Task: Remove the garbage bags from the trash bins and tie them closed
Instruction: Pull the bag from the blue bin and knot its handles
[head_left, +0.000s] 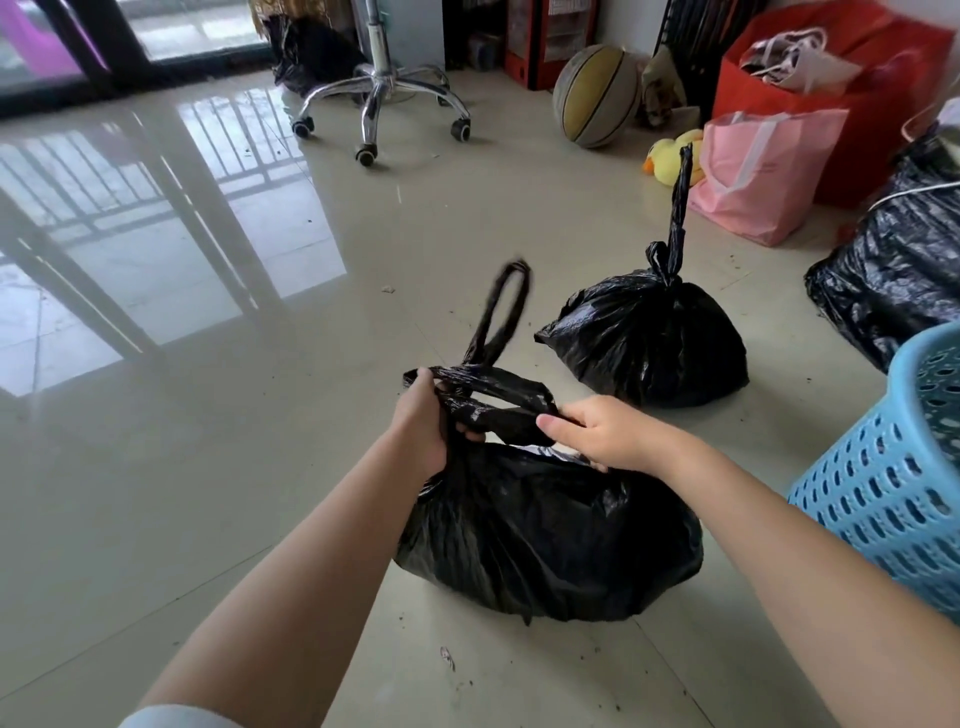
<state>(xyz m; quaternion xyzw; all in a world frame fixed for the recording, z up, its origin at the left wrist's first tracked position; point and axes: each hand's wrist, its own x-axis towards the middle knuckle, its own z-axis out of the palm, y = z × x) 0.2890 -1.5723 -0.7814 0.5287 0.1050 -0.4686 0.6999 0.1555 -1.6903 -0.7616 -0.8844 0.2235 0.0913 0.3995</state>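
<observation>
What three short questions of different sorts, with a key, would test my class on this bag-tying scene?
1. True or false: the left hand grips a handle of the near black bag.
2. Which stands right of that bag: A) blue basket, B) office chair?
3. Fill in: the far black bag is already ____ at its top.

Key: 1 true; 2 A; 3 tied. The right hand holds the other handle.

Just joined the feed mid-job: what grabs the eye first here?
Both hands, left hand and right hand, grip the black handles of the near garbage bag on the floor at centre. Behind it to the right sits a knotted bag, and a blue basket fills the right edge.
</observation>
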